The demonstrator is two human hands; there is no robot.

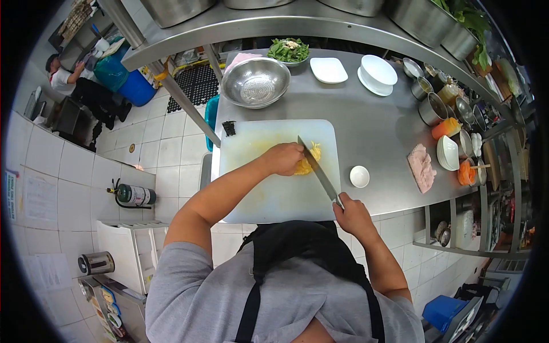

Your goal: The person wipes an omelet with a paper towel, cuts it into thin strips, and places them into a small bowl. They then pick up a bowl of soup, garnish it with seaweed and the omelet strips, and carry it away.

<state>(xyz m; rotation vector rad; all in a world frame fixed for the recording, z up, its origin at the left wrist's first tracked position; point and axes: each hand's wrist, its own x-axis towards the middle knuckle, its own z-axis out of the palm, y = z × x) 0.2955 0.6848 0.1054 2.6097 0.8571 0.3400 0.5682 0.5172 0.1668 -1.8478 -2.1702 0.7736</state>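
A white cutting board (266,197) lies at the front of the steel table. On it is soft yellow food (302,167), with thin yellow strips beyond the blade; its exact kind cannot be made out. My left hand (284,159) is closed, fingers curled against the yellow food beside the blade. My right hand (353,215) grips the handle of a long kitchen knife (324,178), which slants across the board with its tip up by my left fingers. A small black strip (229,128) lies at the board's far left corner.
A metal bowl (255,100), a bowl of leafy greens (289,52) and white dishes (329,70) stand behind the board. Rightward are a small white cup (359,176), a pink cloth (422,168) and several containers. A steel shelf (274,27) overhangs the table. Another person (80,86) is far left.
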